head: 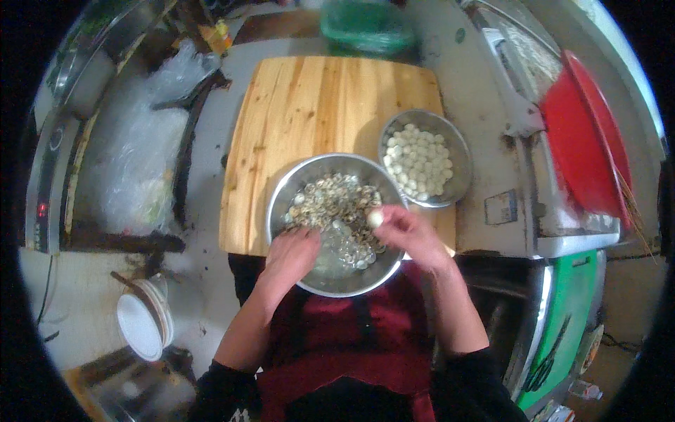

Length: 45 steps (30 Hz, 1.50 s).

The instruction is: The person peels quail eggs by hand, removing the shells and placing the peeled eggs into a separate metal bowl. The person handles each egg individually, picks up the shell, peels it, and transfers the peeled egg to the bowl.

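My right hand (408, 232) holds a small peeled egg (375, 218), apparently a quail egg, between thumb and fingers over the right side of a steel bowl (337, 291). My left hand (295, 248) reaches into the same bowl at its left side, fingertips down among speckled eggshells (332, 198); whether it grips anything is hidden. Water and several pale pieces lie in the lower part of this bowl. Behind it to the right, a second steel bowl (460, 153) holds many peeled white eggs (419, 158).
Both bowls stand on a wooden board-like tabletop (316, 105). A green plastic container (366, 26) is beyond it. Clear plastic bags (140, 153) lie at the left, above a white bucket (140, 322). A red basin (585, 142) leans at the right.
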Motion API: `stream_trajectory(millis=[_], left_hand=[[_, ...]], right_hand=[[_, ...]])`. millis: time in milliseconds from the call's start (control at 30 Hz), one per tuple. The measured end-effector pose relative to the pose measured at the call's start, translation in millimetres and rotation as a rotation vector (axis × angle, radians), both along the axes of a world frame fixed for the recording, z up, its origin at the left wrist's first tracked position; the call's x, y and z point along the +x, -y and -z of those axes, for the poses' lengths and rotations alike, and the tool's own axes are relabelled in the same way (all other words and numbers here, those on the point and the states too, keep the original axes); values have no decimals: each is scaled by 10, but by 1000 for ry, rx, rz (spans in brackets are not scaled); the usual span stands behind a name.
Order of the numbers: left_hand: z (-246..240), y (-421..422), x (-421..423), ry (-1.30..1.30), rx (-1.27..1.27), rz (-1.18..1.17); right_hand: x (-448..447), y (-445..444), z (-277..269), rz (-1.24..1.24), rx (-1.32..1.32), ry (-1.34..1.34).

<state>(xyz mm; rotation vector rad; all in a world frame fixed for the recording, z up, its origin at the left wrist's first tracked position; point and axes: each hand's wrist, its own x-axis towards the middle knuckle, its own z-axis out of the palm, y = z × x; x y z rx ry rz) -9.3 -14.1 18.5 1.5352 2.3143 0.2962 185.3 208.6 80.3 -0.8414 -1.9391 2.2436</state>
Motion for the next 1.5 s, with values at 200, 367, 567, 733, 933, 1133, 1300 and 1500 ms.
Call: stream_trajectory(millis=[200, 367, 567, 733, 933, 1133, 1300, 1500], left_hand=[[2, -43, 35, 2, -62, 36], [-2, -106, 59, -137, -139, -1], [6, -79, 90, -115, -63, -29], [155, -101, 44, -118, -101, 22], [126, -88, 46, -67, 61, 12], [11, -162, 111, 114, 285, -253], [-57, -57, 79, 238, 268, -257], [38, -87, 62, 121, 315, -320]], right_hand=[[12, -79, 167, 19, 20, 42], [-368, 774, 881, -611, 954, 169], [-526, 1066, 1290, -658, 1129, 329], [-460, 987, 1368, -633, 1092, 245], [-560, 948, 1335, -646, 989, 238], [-511, 884, 1016, 32, 853, -24], [-459, 811, 807, 123, 827, -291], [-281, 784, 598, -547, 898, 21]])
